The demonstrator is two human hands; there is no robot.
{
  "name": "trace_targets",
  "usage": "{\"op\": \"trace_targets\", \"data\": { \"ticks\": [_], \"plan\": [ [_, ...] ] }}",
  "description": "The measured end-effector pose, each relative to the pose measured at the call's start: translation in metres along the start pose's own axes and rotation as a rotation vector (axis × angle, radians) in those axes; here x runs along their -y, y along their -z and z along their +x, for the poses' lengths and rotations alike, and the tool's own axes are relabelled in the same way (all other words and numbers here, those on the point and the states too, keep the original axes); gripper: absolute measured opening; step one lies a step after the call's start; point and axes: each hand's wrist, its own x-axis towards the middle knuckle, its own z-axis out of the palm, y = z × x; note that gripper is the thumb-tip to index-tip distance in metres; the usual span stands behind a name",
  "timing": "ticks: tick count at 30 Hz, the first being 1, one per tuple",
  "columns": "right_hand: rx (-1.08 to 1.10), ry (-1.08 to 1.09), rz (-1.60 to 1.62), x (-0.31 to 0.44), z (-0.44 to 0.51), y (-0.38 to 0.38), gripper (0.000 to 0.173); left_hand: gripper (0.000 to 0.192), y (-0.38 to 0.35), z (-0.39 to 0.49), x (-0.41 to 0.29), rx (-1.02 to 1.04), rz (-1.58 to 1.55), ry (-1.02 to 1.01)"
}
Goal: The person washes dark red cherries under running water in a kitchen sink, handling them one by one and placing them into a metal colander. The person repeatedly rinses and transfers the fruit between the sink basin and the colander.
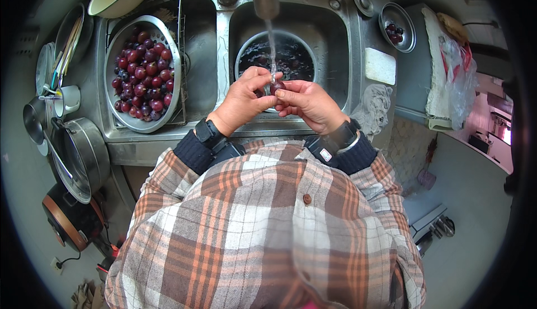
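Note:
Under the stream of running water (270, 42), my right hand (308, 101) pinches a dark red grape (277, 87) between thumb and fingers. My left hand (245, 92) meets it there, its fingertips at the same grape. A second dark grape (259, 92) shows between the left thumb and fingers, partly hidden. Just beyond and below both hands, a round metal basin (315, 63) sits in the right sink bowl. It holds water and dark grapes, partly covered by the hands and the stream.
A metal colander (110, 107) heaped with grapes rests on a wire rack (183, 111) over the left bowl. The faucet (265, 2) hangs above the basin. At right are a small metal bowl (409, 46) with several grapes, a white sponge (380, 66) and a grey rag (373, 109).

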Motion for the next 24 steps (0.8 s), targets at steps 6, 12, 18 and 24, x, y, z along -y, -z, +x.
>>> {"op": "trace_targets", "data": {
  "ticks": [6, 12, 18, 24],
  "plan": [
    [0.1, 0.035, 0.021, -0.001, 0.0, 0.002, 0.028, 0.044, 0.0, 0.003, 0.009, 0.007, 0.036, -0.159],
    [0.1, -0.027, -0.076, 0.005, -0.002, 0.006, 0.032, 0.04, 0.002, -0.001, 0.007, 0.041, -0.045, -0.051],
    [-0.156, 0.251, -0.338, 0.009, -0.003, 0.004, 0.042, 0.035, 0.003, -0.002, 0.002, 0.038, -0.133, 0.061],
    [-0.078, 0.438, -0.618, 0.014, -0.006, 0.002, 0.028, 0.041, 0.005, -0.002, 0.0, 0.103, -0.022, -0.016]
  ]
}}
